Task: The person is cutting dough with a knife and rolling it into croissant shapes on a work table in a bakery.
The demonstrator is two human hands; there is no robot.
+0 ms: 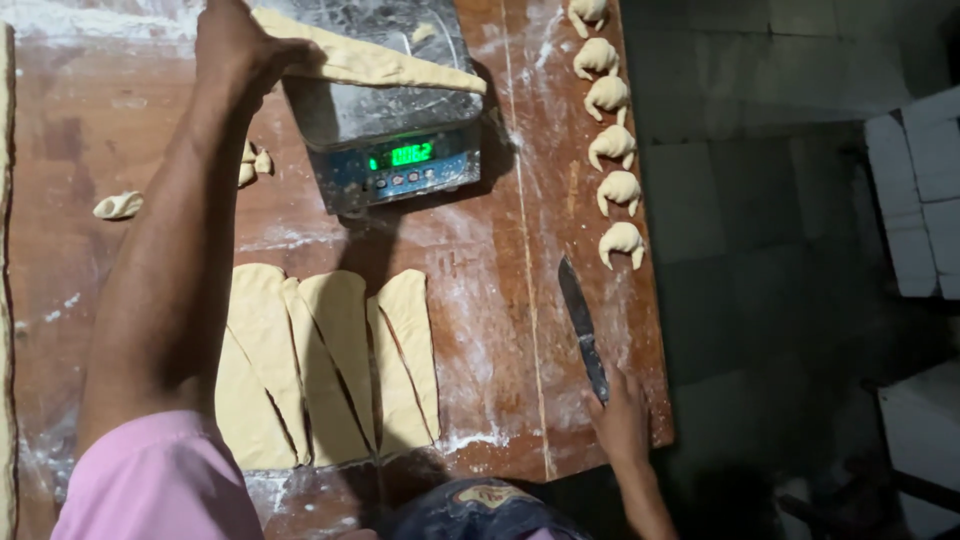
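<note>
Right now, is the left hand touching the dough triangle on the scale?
Touching. The head view shows the left hand gripping the wide end of the dough triangle lying across the scale.
</note>
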